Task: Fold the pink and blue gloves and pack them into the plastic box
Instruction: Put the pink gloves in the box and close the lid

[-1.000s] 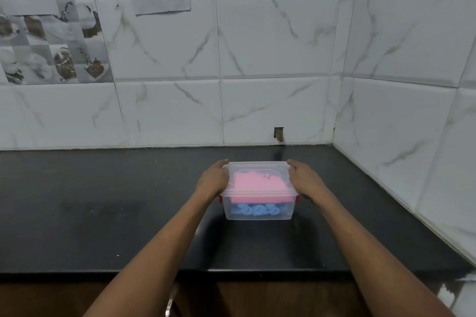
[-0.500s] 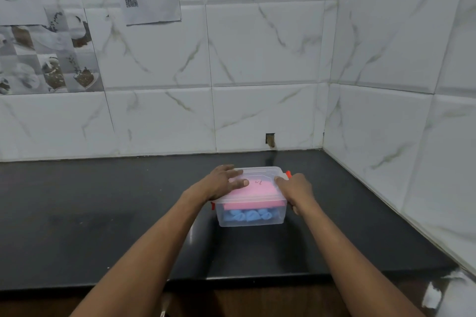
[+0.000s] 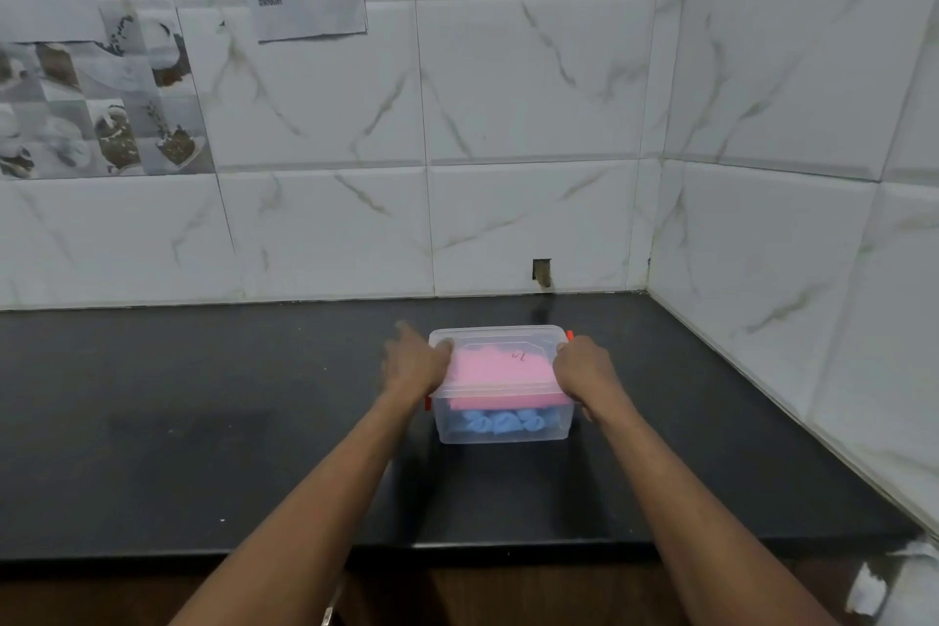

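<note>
Pink gloves [image 3: 500,368] atop blue gloves [image 3: 503,422] fill the plastic box [image 3: 508,436]; left hand [image 3: 416,366] and right hand [image 3: 584,369] grip its lid [image 3: 500,337] by the edges, seemingly snapping it closed.

- Soft, even, cool light; the white wall tiles [image 3: 533,92] are bright, without hard glare.
- The black counter [image 3: 152,371] is dim, with a weak pale sheen at centre left.
- A soft shadow lies before the plastic box [image 3: 503,437], toward the lower edge.
- The left hand [image 3: 414,363] is smeared by motion (fingers unclear).
- Tile lines bend at the frame edges; the whole picture is slightly soft.
</note>
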